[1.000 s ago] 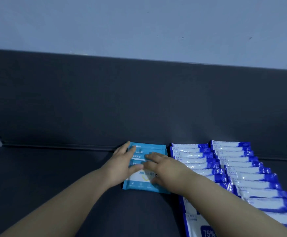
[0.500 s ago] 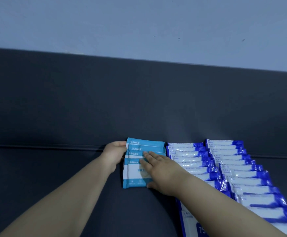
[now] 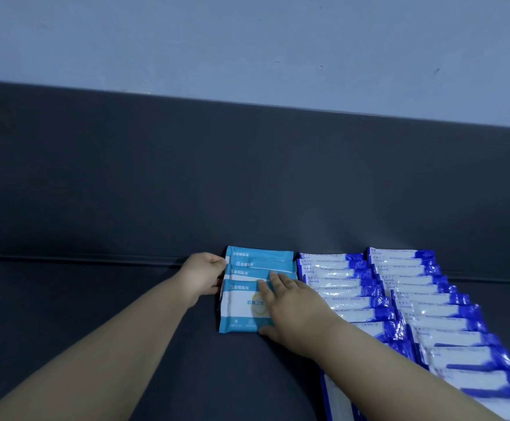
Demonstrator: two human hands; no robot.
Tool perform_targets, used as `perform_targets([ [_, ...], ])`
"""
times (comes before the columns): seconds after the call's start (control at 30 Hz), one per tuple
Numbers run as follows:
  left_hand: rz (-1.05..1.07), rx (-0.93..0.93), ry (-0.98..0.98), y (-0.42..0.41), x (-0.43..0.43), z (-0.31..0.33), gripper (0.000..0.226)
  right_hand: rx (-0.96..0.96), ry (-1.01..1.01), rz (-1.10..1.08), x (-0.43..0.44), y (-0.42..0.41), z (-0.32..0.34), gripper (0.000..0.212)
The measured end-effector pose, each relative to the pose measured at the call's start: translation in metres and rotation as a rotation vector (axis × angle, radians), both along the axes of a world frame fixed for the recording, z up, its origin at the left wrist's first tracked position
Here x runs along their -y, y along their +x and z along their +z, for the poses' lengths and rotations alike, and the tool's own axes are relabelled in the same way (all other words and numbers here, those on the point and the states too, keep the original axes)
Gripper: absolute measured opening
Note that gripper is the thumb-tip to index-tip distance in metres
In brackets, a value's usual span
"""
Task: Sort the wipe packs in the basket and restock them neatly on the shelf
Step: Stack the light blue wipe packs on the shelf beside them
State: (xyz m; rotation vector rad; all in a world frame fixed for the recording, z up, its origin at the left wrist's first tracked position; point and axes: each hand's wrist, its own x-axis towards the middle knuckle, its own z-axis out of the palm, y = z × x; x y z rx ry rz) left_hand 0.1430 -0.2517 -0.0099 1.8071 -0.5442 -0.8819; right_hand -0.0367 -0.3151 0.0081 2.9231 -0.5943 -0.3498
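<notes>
A short row of light-blue wipe packs (image 3: pixel 241 308) lies overlapped on the dark shelf (image 3: pixel 111 314), running back to the rear wall. My left hand (image 3: pixel 202 273) presses against the left side of this row, its fingers curled at the packs' edges. My right hand (image 3: pixel 290 308) lies flat on the front pack, fingers straight and pointing left, thumb at the pack's front edge. To the right, two long rows of white packs with dark-blue ends (image 3: pixel 341 287) (image 3: pixel 429 299) lie overlapped. The basket is not in view.
A dark back panel (image 3: pixel 247 177) rises behind the shelf, with a pale wall (image 3: pixel 247 41) above it. The shelf surface to the left of the light-blue row is bare. The white-and-blue rows run toward the lower right corner.
My left hand slid off the top of the light-blue packs to their left side. My right hand shifted right and forward on the front pack. The row looks squared up.
</notes>
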Motion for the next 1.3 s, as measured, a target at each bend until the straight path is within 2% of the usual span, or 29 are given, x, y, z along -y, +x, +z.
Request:
perform_targets([
  [0.07,0.007,0.046,0.005,0.002,-0.001,-0.001,0.016,-0.015,-0.009,-0.016,-0.002,0.000,-0.002,0.078],
  [0.17,0.033,0.289,0.063,0.005,0.001,-0.002,0.011,-0.025,-0.006,-0.037,-0.004,0.001,-0.004,0.077],
  [0.23,0.007,0.391,0.115,0.005,0.006,0.002,0.017,-0.018,-0.002,-0.043,-0.004,0.002,-0.005,0.077],
  [0.37,-0.060,0.477,0.262,0.003,0.017,0.011,0.031,-0.004,0.003,-0.045,-0.004,0.002,-0.006,0.076],
  [0.53,-0.033,0.444,0.215,0.007,0.020,0.010,0.019,0.048,0.042,-0.007,-0.004,-0.003,-0.005,0.074],
  [0.8,0.015,0.369,0.165,0.001,0.011,0.005,0.022,0.038,0.060,-0.009,-0.002,-0.004,-0.007,0.074],
  [1.17,-0.014,0.232,0.098,0.001,-0.002,0.005,0.010,0.063,0.082,0.017,0.002,-0.001,-0.006,0.072],
  [1.3,0.007,0.265,0.073,-0.003,-0.002,0.003,0.009,0.080,0.106,0.010,0.002,-0.003,-0.007,0.069],
])
